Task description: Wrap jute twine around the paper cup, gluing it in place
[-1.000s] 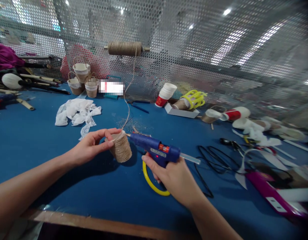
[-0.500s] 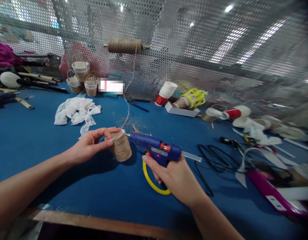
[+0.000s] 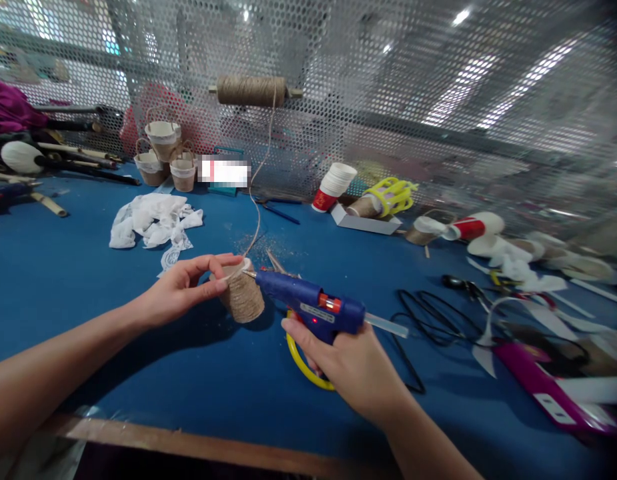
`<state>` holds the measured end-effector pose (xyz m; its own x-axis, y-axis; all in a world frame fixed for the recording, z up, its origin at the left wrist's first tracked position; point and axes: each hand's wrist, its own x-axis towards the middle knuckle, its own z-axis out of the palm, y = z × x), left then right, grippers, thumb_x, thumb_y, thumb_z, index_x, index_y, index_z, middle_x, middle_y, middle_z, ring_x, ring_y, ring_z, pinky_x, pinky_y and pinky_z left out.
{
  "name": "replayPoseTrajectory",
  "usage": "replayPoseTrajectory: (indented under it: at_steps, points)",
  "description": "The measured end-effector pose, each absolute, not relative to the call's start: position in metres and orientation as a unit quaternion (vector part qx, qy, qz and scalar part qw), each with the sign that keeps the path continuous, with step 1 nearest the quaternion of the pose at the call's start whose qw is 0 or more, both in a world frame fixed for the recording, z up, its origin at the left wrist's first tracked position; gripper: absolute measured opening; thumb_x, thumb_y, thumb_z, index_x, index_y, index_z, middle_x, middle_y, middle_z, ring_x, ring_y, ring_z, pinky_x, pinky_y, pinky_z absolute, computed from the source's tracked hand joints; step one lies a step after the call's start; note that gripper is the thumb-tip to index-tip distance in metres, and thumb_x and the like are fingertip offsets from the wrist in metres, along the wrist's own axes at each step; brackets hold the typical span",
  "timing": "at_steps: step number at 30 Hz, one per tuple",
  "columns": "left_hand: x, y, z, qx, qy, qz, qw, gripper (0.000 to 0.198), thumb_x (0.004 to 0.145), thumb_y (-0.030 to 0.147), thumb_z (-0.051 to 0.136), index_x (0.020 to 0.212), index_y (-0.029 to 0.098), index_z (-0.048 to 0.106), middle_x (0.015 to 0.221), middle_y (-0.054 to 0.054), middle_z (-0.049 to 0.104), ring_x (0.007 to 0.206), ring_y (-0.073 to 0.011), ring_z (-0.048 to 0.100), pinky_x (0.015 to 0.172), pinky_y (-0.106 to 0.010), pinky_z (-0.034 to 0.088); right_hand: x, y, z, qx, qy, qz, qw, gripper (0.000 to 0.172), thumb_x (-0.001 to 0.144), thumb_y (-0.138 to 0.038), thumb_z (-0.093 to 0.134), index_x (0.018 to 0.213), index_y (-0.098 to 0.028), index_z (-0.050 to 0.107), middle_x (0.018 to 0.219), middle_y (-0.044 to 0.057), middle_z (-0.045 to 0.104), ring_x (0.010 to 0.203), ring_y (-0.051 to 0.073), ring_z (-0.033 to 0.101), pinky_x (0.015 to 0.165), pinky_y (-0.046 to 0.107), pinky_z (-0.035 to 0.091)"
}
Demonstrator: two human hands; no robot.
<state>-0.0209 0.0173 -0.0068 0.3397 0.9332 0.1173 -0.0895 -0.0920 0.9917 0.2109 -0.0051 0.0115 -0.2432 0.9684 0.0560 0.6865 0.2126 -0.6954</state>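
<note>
Pinched at its rim by my left hand (image 3: 188, 288), a small twine-wrapped cup (image 3: 244, 297) leans on its side above the blue table. Thin twine (image 3: 261, 180) runs from the cup's rim up to a spool (image 3: 251, 91) at the mesh. My right hand (image 3: 343, 353) is wrapped round the handle of a blue glue gun (image 3: 308, 297), whose red light is lit and whose clear stick juts from the back. The gun's metal tip is at the cup's rim. Below the gun, a yellow ring (image 3: 301, 363) shows, partly hidden by my right hand.
White lace fabric (image 3: 151, 220) lies at left, with small baskets (image 3: 163, 137) behind it. Pliers (image 3: 281, 210), stacked paper cups (image 3: 333, 187) and a white box (image 3: 365, 220) are farther back. Black cable (image 3: 433, 317) and a purple device (image 3: 548, 387) lie at right.
The glue gun's tip has shifted left onto the cup's rim, and its rear has dipped slightly. My left hand keeps its hold on the cup.
</note>
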Motion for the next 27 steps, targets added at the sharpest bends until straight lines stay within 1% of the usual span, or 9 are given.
replayPoseTrajectory:
  at_steps: [5,9,11,15,17,20,27]
  points:
    - [-0.021,0.017,-0.006,0.584,0.363,0.445,0.573,0.016,0.078,0.028,0.06,0.07,0.015,0.055,0.13,-0.01,0.05,0.125,-0.0278,0.039,0.104,-0.045,0.025,0.21,-0.007,0.012,-0.541,-0.746,0.287,0.263,0.027,0.077,-0.046,0.052,0.072,-0.02,0.058,0.038,-0.006,0.046,0.032,0.009,0.041,0.034,0.022,0.034]
    - [-0.021,0.017,-0.005,0.583,0.363,0.446,0.575,0.017,0.078,0.029,0.061,0.069,0.016,0.055,0.131,-0.009,0.05,0.125,-0.028,0.039,0.104,-0.045,0.025,0.212,-0.003,0.011,-0.565,-0.731,0.283,0.258,0.029,0.076,-0.046,0.053,0.066,-0.019,0.056,0.035,-0.006,0.042,0.03,0.008,0.039,0.033,0.022,0.033]
    - [-0.021,0.017,-0.006,0.584,0.364,0.444,0.574,0.017,0.078,0.029,0.06,0.069,0.016,0.055,0.131,-0.009,0.049,0.124,-0.0282,0.04,0.104,-0.045,0.025,0.212,-0.001,0.015,-0.554,-0.736,0.28,0.27,0.027,0.076,-0.044,0.053,0.064,-0.019,0.056,0.034,-0.007,0.04,0.029,0.008,0.037,0.033,0.022,0.034]
    - [-0.022,0.017,-0.008,0.587,0.366,0.443,0.57,0.016,0.079,0.028,0.059,0.07,0.016,0.055,0.132,-0.009,0.049,0.124,-0.0279,0.04,0.104,-0.045,0.026,0.209,0.0,0.027,-0.532,-0.738,0.309,0.278,0.02,0.079,-0.034,0.052,0.067,-0.019,0.054,0.038,-0.007,0.044,0.034,0.009,0.042,0.039,0.023,0.04]
    - [-0.021,0.018,-0.008,0.588,0.363,0.444,0.57,0.015,0.079,0.028,0.059,0.071,0.016,0.055,0.132,-0.009,0.049,0.124,-0.0278,0.041,0.104,-0.045,0.026,0.208,0.0,0.031,-0.534,-0.725,0.334,0.277,0.018,0.08,-0.032,0.053,0.068,-0.018,0.053,0.041,-0.007,0.044,0.035,0.008,0.043,0.04,0.022,0.04]
    - [-0.022,0.017,-0.008,0.589,0.361,0.447,0.568,0.015,0.079,0.028,0.059,0.071,0.016,0.055,0.131,-0.009,0.049,0.124,-0.0281,0.04,0.104,-0.045,0.025,0.208,0.001,0.031,-0.548,-0.705,0.358,0.273,0.017,0.079,-0.031,0.053,0.069,-0.018,0.051,0.041,-0.007,0.042,0.035,0.007,0.042,0.039,0.021,0.039]
    - [-0.023,0.017,-0.009,0.603,0.362,0.442,0.556,0.015,0.08,0.028,0.058,0.071,0.016,0.056,0.133,-0.009,0.047,0.124,-0.0287,0.04,0.104,-0.044,0.027,0.208,0.005,0.027,-0.548,-0.711,0.345,0.276,0.019,0.079,-0.034,0.053,0.07,-0.017,0.053,0.041,-0.007,0.043,0.035,0.008,0.042,0.039,0.022,0.038]
